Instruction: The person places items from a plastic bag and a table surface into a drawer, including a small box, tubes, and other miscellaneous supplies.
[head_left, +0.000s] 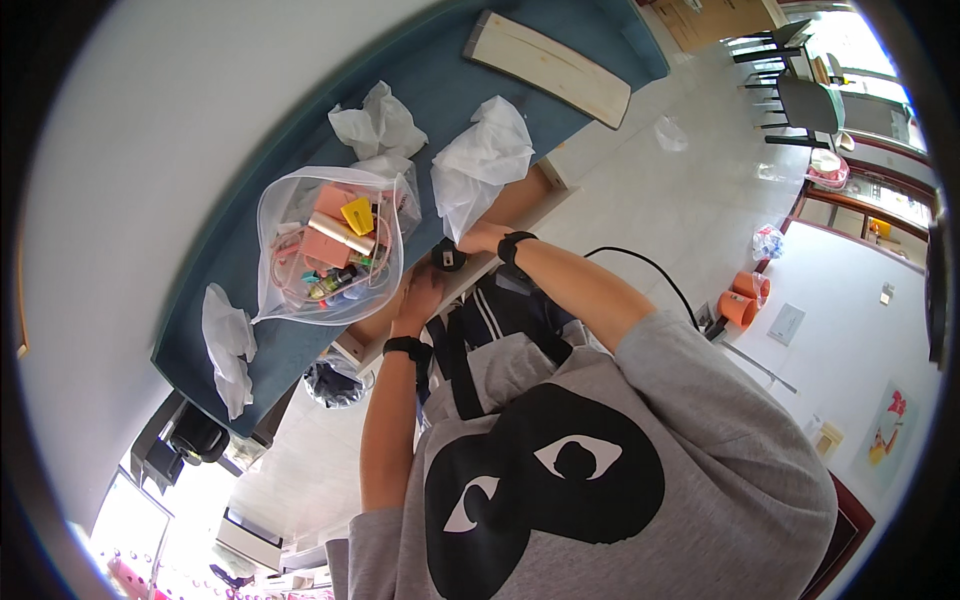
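Both my hands reach into an open wooden drawer (541, 196) under a blue desktop (292, 367). A round black object (448, 256) with a pale label lies between them. My left hand (422, 296) is low in the drawer, beside that object; its fingertips are hard to make out. My right hand (478, 238) is at the object's other side, its fingers partly hidden by a crumpled white plastic bag (484, 161). On the desktop stands an open translucent bag (274, 225) holding a pink box (324, 249), a yellow item (358, 216), a metallic tube (341, 233) and small bottles.
More crumpled white bags (379, 124) (227, 349) lie on the desktop, with a wooden board (551, 69) at its far end. A lined bin (334, 382) stands below the drawer. A black cable (652, 261) arches over the tiled floor near orange pots (737, 308).
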